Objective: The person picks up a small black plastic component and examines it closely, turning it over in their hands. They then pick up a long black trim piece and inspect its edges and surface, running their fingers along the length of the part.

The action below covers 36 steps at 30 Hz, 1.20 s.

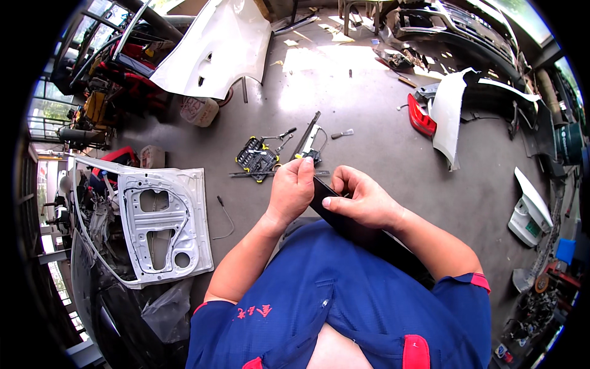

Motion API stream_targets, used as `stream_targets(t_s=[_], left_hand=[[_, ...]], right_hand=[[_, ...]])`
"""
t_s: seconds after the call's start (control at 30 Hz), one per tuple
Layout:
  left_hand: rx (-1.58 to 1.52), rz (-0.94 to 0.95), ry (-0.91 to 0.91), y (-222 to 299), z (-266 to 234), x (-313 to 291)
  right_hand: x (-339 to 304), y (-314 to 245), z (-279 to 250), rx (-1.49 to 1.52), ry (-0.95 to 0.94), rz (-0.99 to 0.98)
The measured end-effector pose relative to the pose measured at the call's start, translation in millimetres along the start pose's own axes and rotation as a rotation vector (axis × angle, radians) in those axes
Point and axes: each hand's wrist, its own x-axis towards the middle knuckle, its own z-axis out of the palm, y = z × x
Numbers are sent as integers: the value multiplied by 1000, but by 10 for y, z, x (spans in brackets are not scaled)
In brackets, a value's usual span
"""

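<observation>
A long black flat piece (335, 212), perhaps a trim panel, lies slantwise in front of my body. My left hand (294, 190) is closed round its far end, with the thumb on top. Beside it, my right hand (367, 200) grips the right edge, thumb pressed on the face and fingers curled. The near part of the piece runs down under my right forearm, dark and hard to make out. Just beyond my left hand, an open black tool case (258, 157) with yellow catches rests on the floor.
Around the tool case lie a dark strip (311, 126) and a small flat-bladed tool (343, 133). A bare white car door (138, 212) stands at left. A white fender (230, 43) is at far left; another fender (448, 114) and a red tail light (420, 115) are at right.
</observation>
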Motion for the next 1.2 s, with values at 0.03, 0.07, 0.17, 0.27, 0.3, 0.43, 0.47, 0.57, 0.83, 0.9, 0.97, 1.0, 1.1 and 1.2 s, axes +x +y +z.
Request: stream_targets(t_s=[0.03, 0.07, 0.17, 0.27, 0.3, 0.43, 0.47, 0.57, 0.83, 0.9, 0.97, 1.0, 1.1, 1.2], left_hand=[[1, 2, 2, 13, -5, 5], [-1, 0, 5, 43, -12, 11], [6, -8, -13, 119, -28, 12], [20, 4, -22, 86, -11, 0], [23, 14, -10, 64, -2, -14], [40, -6, -14, 60, -17, -38], [34, -27, -11, 66, -28, -34], [35, -23, -2, 108, -29, -9], [11, -13, -12, 80, 16, -20], [52, -20, -11, 94, 9, -31], [39, -22, -13, 106, 30, -37], [23, -19, -13, 107, 36, -33], [27, 5, -6, 88, 21, -15], [13, 25, -13, 128, 22, 4]], right_hand=[[-4, -13, 16, -12, 40, -13], [-4, -24, 28, -24, 79, -26], [-8, -36, 35, 18, 48, -84], [-17, -17, 8, 8, 31, -50], [-20, -14, 4, 7, 30, -50], [-18, 9, 1, -13, 21, -12], [-16, 15, 4, -4, 31, -11], [-32, -58, 35, -3, 53, -56], [-46, -22, -3, -34, 44, -6], [-50, -21, -5, -37, 34, 11], [-60, -1, -27, -30, 34, 64], [-63, -18, -21, -31, 28, 65], [-80, -48, -9, -73, 82, 59], [-99, 7, -47, 21, 21, -54]])
